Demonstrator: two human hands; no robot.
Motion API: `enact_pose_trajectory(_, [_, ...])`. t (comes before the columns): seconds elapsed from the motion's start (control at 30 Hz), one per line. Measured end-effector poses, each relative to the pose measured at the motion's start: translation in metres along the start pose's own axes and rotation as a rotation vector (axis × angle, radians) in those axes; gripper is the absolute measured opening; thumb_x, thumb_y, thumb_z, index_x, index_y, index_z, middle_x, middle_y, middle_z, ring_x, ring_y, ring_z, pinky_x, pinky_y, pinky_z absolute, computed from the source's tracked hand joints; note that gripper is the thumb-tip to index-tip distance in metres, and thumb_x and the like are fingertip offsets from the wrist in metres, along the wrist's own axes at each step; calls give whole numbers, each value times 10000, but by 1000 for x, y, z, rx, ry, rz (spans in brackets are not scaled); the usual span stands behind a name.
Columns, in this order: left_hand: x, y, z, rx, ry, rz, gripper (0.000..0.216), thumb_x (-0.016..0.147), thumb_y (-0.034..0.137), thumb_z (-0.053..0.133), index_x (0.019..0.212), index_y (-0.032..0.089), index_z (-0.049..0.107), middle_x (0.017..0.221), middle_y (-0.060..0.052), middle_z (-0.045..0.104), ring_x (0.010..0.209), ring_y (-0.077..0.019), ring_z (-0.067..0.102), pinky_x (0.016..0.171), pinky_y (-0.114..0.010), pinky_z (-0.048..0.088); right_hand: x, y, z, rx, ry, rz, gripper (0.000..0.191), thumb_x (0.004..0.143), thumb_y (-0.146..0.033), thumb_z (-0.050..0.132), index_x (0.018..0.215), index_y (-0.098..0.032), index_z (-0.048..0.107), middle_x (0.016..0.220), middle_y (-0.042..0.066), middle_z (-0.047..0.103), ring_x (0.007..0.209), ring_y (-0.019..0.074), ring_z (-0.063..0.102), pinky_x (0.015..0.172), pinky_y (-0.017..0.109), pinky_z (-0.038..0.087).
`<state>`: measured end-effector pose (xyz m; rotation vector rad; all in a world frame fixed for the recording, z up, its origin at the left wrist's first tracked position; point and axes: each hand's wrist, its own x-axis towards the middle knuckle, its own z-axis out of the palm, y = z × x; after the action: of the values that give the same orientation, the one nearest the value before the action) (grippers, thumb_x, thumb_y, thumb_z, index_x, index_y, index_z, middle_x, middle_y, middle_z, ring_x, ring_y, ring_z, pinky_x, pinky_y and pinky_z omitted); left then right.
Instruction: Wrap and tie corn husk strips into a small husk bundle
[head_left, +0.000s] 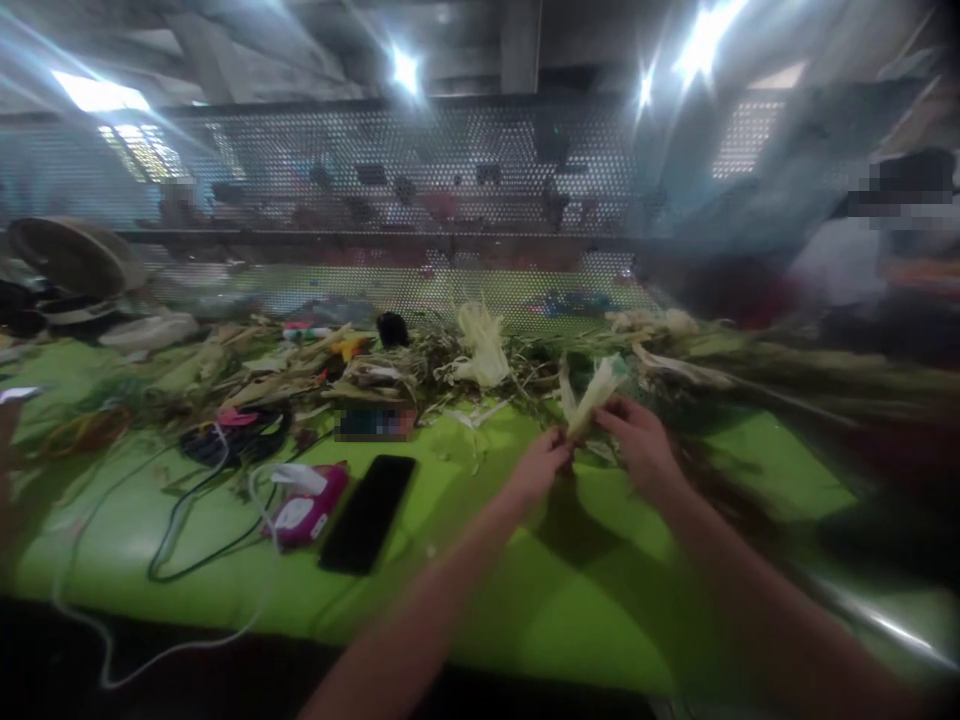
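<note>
Green covering lay over the table [480, 620], and behind it stood a perforated screen [420, 165] under bright lights. Out past the fingers, directly ahead of the person, a pale husk [595, 398] was held above the surface, touching nothing below that could be made out. Its long axis leaned: the narrow end pointed down and left, the looser leaves up and to the right. The left hand [541, 465] pinched that lower end; the right hand [636, 436] grasped it from the right side, a little higher, so it was the nearer of the two to the leafy top. Blur hid exactly how the fingertips met. Beyond and left of the grip, apart from it, a second bundle [481, 348] stood upright against the heap [214, 365] of dry leaves. Well left of both hands lay a phone [369, 515], with a wipes pack [304, 510] just beside it.
</note>
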<state>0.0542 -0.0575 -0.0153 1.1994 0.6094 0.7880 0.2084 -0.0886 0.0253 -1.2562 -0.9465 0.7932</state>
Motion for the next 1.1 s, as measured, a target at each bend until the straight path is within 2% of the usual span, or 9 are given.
enact_pose_trajectory(0.17, [0, 4, -2, -31, 154, 6, 386, 797, 554, 623, 802, 178, 534, 621, 53, 376, 580, -87, 387, 606, -238, 417, -4, 0, 2, -1, -27, -16, 286, 646, -425, 782, 778, -183, 706, 743, 20, 694, 734, 181, 629, 755, 319, 498])
enact_pose_trajectory(0.33, [5, 11, -6, -58, 284, 18, 371, 796, 541, 633, 772, 196, 498, 584, 66, 337, 535, -88, 357, 577, -245, 403, -2, 13, 3, -19, -10, 77, 269, 631, -417, 770, 690, -162, 706, 706, 38, 699, 677, 178, 613, 681, 314, 492])
enact_pose_trajectory(0.5, [2, 13, -14, -57, 361, 48, 300, 819, 470, 631, 809, 194, 513, 560, 79, 339, 507, -80, 349, 556, -225, 378, -2, 22, 7, -137, -159, 70, 183, 611, -360, 701, 624, -177, 692, 637, 21, 672, 636, 174, 597, 656, 305, 470])
enact_pose_trajectory(0.67, [-3, 9, -27, -58, 328, 94, 284, 820, 446, 638, 854, 172, 573, 598, 59, 459, 525, -72, 415, 566, -217, 366, 2, 30, 5, -354, -229, 31, 127, 593, -319, 686, 596, -194, 661, 620, 13, 658, 652, 204, 601, 651, 326, 462])
enact_pose_trajectory(0.73, [-4, 9, -32, 26, 305, 111, 274, 818, 429, 641, 865, 162, 595, 640, 36, 537, 554, -78, 461, 569, -220, 357, 6, 30, 1, -379, -171, 14, 179, 609, -308, 672, 746, -195, 692, 716, 21, 683, 700, 212, 608, 679, 333, 460])
enact_pose_trajectory(0.87, [-5, 10, -36, 199, 309, 124, 192, 842, 357, 612, 860, 166, 606, 676, 16, 602, 583, -90, 483, 587, -227, 351, 7, 20, -5, -435, 42, -149, 521, 651, -274, 617, 1168, -205, 621, 1046, 64, 662, 820, 207, 603, 721, 327, 458])
enact_pose_trajectory(0.93, [-6, 9, -34, 265, 302, 138, 147, 852, 323, 597, 849, 177, 601, 694, 14, 614, 615, -98, 499, 622, -230, 362, 2, 11, -5, -471, 111, -277, 481, 673, -263, 593, 1149, -208, 639, 1054, 69, 641, 829, 203, 584, 715, 318, 453])
enact_pose_trajectory(1.0, [-7, 6, -31, 319, 281, 157, 110, 855, 291, 590, 838, 183, 596, 699, 13, 618, 656, -110, 523, 666, -235, 376, -6, 2, -3, -446, 95, -346, 326, 712, -265, 565, 1009, -209, 688, 992, 64, 638, 843, 206, 574, 721, 314, 448])
enact_pose_trajectory(1.1, [-10, 3, -25, 403, 262, 189, 72, 861, 244, 568, 825, 189, 599, 693, 12, 616, 678, -122, 531, 699, -242, 382, -13, -7, 1, -262, 33, -303, 218, 809, -337, 529, 878, -217, 698, 945, 56, 661, 887, 212, 591, 773, 321, 451])
